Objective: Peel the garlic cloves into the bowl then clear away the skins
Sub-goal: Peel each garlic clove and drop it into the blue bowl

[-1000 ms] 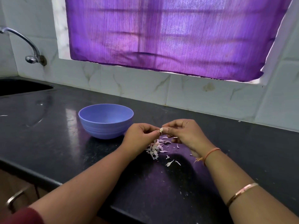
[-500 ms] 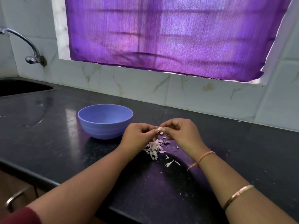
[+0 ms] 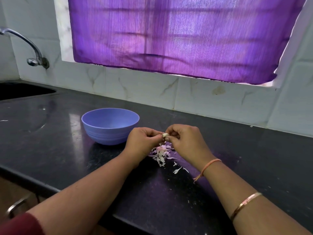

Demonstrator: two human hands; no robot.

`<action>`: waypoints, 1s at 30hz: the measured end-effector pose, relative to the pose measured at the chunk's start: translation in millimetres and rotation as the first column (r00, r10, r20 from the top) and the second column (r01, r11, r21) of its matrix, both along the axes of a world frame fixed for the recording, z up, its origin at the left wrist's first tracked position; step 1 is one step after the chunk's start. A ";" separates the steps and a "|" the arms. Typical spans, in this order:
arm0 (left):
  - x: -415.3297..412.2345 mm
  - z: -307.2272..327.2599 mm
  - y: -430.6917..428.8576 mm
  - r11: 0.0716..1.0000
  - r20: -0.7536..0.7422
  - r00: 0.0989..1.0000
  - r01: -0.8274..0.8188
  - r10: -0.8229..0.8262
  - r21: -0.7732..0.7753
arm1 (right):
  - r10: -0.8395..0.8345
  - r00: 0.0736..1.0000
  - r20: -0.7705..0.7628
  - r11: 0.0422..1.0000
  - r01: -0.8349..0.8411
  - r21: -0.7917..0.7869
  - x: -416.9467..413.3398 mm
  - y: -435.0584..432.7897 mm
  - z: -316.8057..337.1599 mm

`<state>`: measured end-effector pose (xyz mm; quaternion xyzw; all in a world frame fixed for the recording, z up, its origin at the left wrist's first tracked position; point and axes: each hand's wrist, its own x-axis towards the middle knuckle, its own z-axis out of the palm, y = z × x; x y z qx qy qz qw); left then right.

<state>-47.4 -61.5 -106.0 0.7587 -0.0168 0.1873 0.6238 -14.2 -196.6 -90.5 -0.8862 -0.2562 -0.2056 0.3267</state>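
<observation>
A small pale garlic clove is pinched between the fingertips of my left hand and my right hand, a little above the dark counter. Directly beneath the hands lies a heap of pinkish-white garlic skins, with a few loose flakes nearer to me. A blue plastic bowl stands just left of my left hand; its inside looks bare from this angle.
The black stone counter runs from a sink at the far left, under a wall tap, to the tiled wall behind. A purple curtain covers the window. The counter's front edge and a drawer handle lie lower left.
Both hands have stayed over the skin heap, working the clove between the fingertips; they shifted slightly and the clove has turned a little. The bowl has not moved.
</observation>
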 end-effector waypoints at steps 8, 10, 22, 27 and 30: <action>1.2 -0.4 -1.4 0.999 -0.014 0.999 -0.036 0.036 0.018 | 0.087 0.961 -0.262 0.969 -0.021 0.246 -2.4 -1.3 2.4; 2.1 -1.4 -0.5 0.998 -0.018 0.998 -0.062 0.062 0.026 | 0.121 0.943 -0.309 0.956 -0.026 0.293 -3.6 -1.4 2.6; 5.4 -4.1 0.2 0.975 -0.001 0.979 -0.202 0.203 0.087 | 0.283 0.867 -0.409 0.869 -0.052 0.491 -0.4 -8.4 1.8; 6.3 -4.7 0.7 0.976 -0.001 0.983 -0.182 0.183 0.118 | 0.265 0.875 -0.406 0.902 -0.076 0.425 2.3 -8.4 0.0; 5.0 -3.5 0.5 0.983 0.010 0.988 -0.157 0.156 0.094 | 0.262 0.882 -0.393 0.909 -0.089 0.406 2.6 -8.7 -0.8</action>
